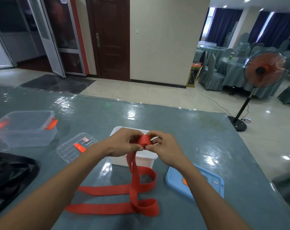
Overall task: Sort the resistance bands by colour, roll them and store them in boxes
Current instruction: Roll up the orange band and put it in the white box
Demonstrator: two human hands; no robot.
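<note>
Pinched between both hands: a red band (145, 140), partly rolled.
Left hand (122, 143) and right hand (164, 146) are curled round the roll above a white box (150, 161).

A red band (117, 190) and black bands (13, 175) are seen on a grey-green table (199, 138). A white box (145, 161), a blue lid (212, 181) and clear boxes (24, 128) with orange clips (51, 124) are shown.
</note>
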